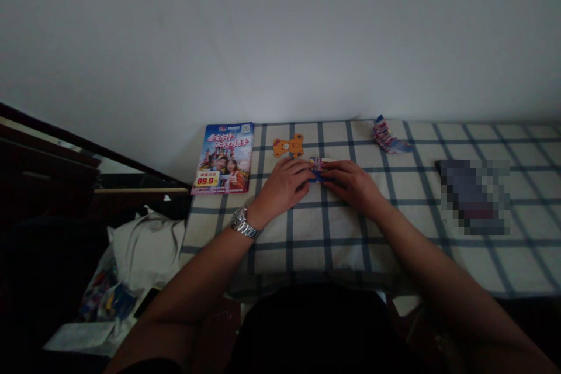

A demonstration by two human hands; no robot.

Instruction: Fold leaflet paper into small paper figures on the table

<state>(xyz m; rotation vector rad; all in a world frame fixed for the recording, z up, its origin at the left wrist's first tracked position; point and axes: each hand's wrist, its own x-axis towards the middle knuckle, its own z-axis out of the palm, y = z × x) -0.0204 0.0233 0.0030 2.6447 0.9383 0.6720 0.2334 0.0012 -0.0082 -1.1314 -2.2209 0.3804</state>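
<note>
A small piece of folded printed paper, blue and purple, lies on the checked cloth between my two hands. My left hand, with a metal watch on its wrist, has its fingers on the paper's left side. From the other side, the fingers of my right hand press on the paper's right edge. Both hands rest low against the cloth, and the fingertips partly cover the paper. Just beyond my left hand is a flat orange bear figure; whether it is printed or loose I cannot tell.
Printed flyers lie stacked at the cloth's left end. A crumpled, pleated colourful paper sits near the wall. Farther right lies a blurred dark flat object. Below left are bags beside a dark wooden frame.
</note>
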